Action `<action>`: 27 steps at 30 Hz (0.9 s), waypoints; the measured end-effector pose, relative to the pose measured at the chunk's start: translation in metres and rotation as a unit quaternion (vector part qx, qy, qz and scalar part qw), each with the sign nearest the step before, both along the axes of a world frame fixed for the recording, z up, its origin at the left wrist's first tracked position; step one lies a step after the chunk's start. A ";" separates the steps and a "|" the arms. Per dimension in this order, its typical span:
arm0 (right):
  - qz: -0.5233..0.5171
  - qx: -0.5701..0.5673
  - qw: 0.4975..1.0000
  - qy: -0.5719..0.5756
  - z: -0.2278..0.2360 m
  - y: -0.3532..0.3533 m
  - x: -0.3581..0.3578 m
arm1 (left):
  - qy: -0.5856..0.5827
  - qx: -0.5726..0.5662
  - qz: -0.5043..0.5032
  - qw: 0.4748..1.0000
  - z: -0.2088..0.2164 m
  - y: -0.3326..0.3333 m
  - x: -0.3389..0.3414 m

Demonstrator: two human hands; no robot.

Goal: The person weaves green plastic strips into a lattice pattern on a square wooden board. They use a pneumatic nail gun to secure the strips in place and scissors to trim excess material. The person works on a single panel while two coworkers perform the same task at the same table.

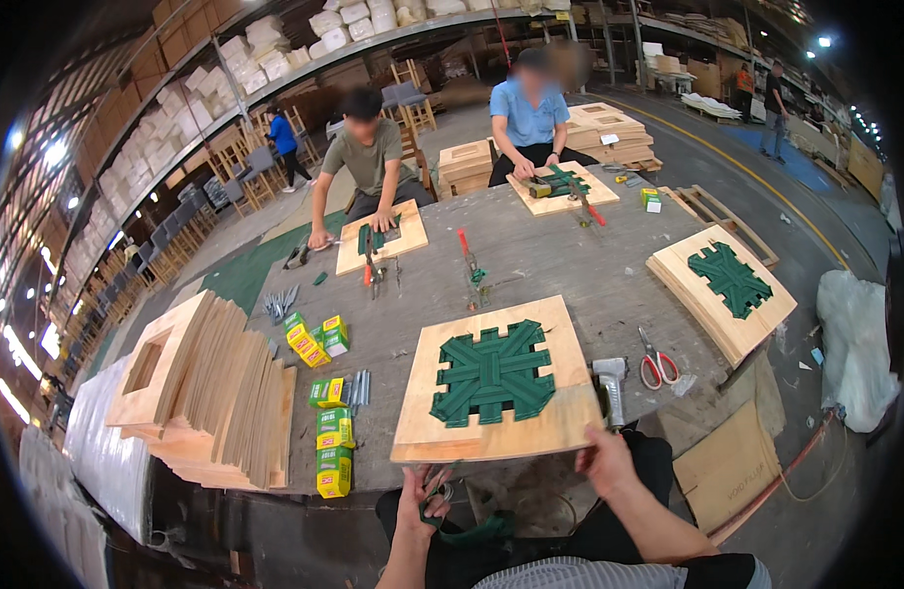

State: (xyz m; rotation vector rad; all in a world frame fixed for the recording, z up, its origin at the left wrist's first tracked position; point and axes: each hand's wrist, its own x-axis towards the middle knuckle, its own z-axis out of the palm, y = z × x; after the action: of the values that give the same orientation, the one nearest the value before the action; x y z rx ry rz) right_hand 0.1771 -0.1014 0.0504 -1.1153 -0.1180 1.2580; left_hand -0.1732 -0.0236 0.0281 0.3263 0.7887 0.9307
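Observation:
In front of me a square wooden panel [413,427] lies tilted toward me at the table's near edge. Green woven webbing [493,373] crosses its middle, with the strap ends folded out around it. My right hand [609,463] grips the panel's near right corner, the thumb by the edge. Just below the near left edge is my left hand [423,499], its fingers curled around something I cannot make out. Beside the panel on the right lie a grey pneumatic stapler [610,388], partly covered by the panel, and red-handled scissors [657,359].
A tall stack of wooden panels [202,393] stands at left, beside yellow-green boxes [334,461] and loose staple strips [356,389]. Webbed panels [731,280] are stacked at right. Across the table [393,324], a clamp [469,265] stands between me and two seated co-workers [378,162].

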 end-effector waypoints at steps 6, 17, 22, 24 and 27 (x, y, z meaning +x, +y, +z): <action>-0.159 0.031 0.979 -0.121 0.045 -0.005 0.101 | -0.121 0.139 -0.119 0.976 0.048 0.005 0.086; 0.011 0.116 0.990 0.082 0.033 -0.026 -0.010 | -0.037 0.020 -0.354 0.934 0.058 -0.050 0.149; -0.132 0.108 0.983 0.069 0.021 -0.029 -0.007 | 0.059 0.087 -0.459 0.882 0.058 -0.067 0.165; -0.129 0.108 0.984 0.060 0.029 -0.036 0.009 | 0.072 0.092 -0.480 0.870 0.062 -0.065 0.158; -0.169 0.142 0.974 0.043 0.040 -0.050 0.043 | 0.070 0.230 -0.456 0.857 0.063 -0.063 0.149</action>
State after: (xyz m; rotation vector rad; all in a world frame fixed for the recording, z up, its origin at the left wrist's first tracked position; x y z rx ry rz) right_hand 0.2202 -0.1513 0.0907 -0.7928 -0.0376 0.9487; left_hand -0.0238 -0.0866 0.0909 1.0933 0.4304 0.1667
